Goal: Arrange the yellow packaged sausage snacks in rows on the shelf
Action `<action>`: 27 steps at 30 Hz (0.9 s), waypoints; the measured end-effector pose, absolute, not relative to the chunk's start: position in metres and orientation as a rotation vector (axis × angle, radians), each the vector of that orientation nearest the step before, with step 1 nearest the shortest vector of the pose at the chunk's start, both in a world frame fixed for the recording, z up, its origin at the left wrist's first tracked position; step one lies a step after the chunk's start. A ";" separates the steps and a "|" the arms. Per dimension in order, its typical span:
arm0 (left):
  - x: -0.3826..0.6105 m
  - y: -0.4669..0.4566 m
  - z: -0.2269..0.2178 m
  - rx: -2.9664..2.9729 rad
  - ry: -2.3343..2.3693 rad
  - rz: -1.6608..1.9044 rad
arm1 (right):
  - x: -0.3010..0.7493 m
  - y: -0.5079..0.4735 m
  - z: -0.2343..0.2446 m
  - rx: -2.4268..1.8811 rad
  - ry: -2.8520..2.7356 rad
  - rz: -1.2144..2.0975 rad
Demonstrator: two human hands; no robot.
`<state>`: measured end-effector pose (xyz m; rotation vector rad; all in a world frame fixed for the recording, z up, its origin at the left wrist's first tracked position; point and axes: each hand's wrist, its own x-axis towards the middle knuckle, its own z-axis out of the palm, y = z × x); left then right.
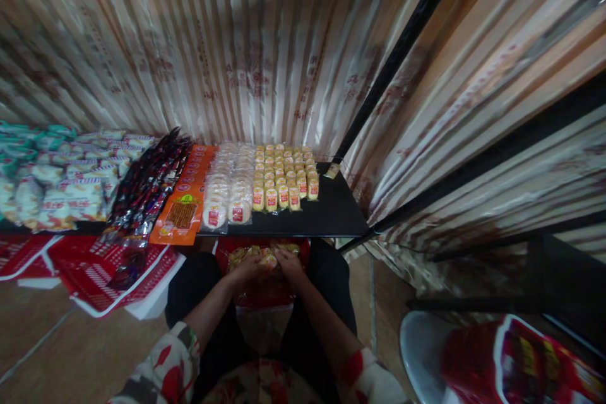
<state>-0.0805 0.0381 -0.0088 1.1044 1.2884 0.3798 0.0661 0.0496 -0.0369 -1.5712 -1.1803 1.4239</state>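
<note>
Both hands, left hand (247,269) and right hand (288,263), were together gripping small yellow snack packets (265,256) at lower centre over the red bag (265,293); crowding risked spills.

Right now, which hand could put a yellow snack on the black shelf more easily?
Probably the right hand: it sits under the yellow packs and the shelf's bare end. The left hand is nearer the round cakes.
</note>
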 end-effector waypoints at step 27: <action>0.015 0.059 0.036 1.058 1.229 1.001 | 0.111 0.033 0.033 -1.437 -0.986 1.024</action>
